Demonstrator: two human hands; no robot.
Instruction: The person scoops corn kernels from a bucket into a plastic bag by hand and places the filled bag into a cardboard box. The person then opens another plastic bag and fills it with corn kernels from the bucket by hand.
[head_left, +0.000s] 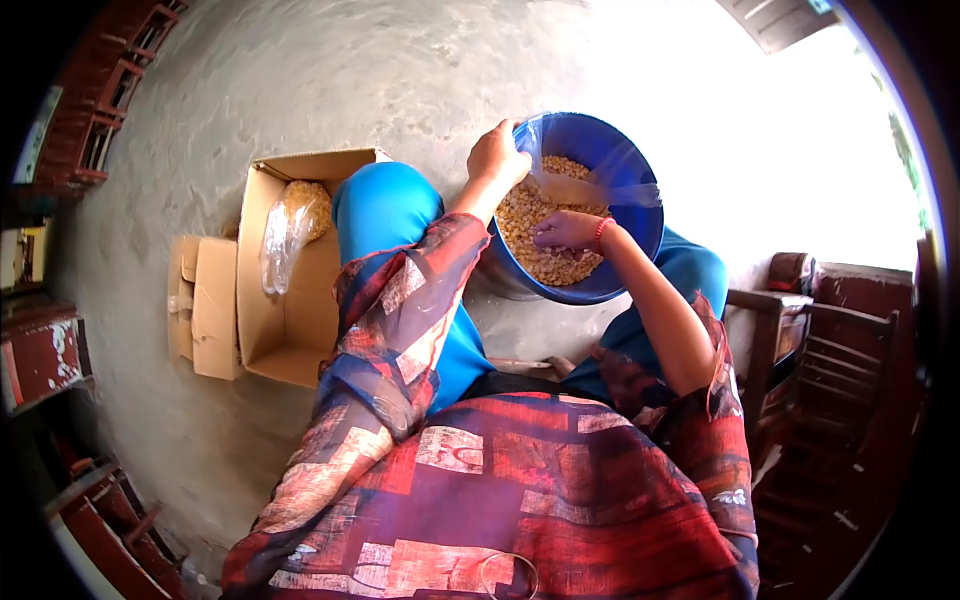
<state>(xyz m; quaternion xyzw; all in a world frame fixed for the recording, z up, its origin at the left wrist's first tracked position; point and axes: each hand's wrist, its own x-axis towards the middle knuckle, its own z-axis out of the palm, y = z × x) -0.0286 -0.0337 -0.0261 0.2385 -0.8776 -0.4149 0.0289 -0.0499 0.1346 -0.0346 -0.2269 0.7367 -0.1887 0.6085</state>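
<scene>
A blue bucket (pixel 637 262) stands between my knees, partly filled with yellow corn kernels (pixel 527 212). At its upper left rim my left hand (pixel 498 157) is closed on a clear plastic bag (pixel 585 190), which stretches across the bucket's inside above the kernels. My right hand (pixel 568 231), with a red bracelet at the wrist, is down in the bucket among the kernels. Its fingers are curled into them, and the fingertips are partly hidden.
To my left, beside my knee, lies an open cardboard box (pixel 290 335) with a tied clear bag of kernels (pixel 305 208) inside. A wooden chair (pixel 845 345) stands at the right. Dark red wooden furniture (pixel 105 110) lines the left side of the concrete floor (pixel 190 440).
</scene>
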